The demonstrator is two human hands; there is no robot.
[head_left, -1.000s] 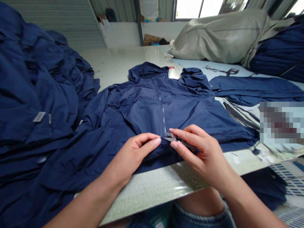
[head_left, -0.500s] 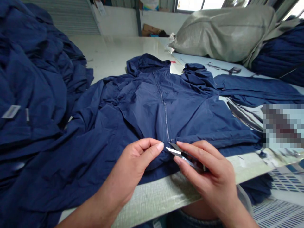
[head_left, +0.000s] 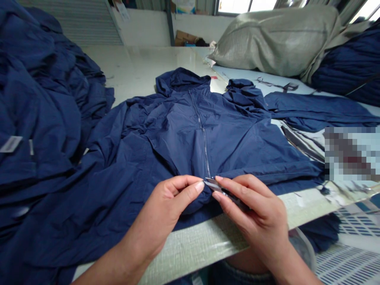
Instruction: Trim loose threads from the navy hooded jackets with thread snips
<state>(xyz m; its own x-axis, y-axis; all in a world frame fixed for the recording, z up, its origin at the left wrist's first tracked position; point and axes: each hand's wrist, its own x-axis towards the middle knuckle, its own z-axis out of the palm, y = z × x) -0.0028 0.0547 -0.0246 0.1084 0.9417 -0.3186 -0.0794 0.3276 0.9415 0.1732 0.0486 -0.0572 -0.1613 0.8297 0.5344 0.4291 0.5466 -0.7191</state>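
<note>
Table (head_left: 142, 71) bears jacket (head_left: 184, 134), pile (head_left: 44, 99) left, sack (head_left: 273, 39) behind.

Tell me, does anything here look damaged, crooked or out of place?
Nothing looks damaged or spilled. The navy jacket lies zipped and fairly flat; only its hem is bunched where the left hand pinches it beside the zipper's lower end, with the snips in the right hand pointed there.

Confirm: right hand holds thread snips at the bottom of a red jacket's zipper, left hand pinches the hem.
Wrong colour: the head view shows a navy blue jacket. The right hand, thread snips and left hand are as stated.
</note>
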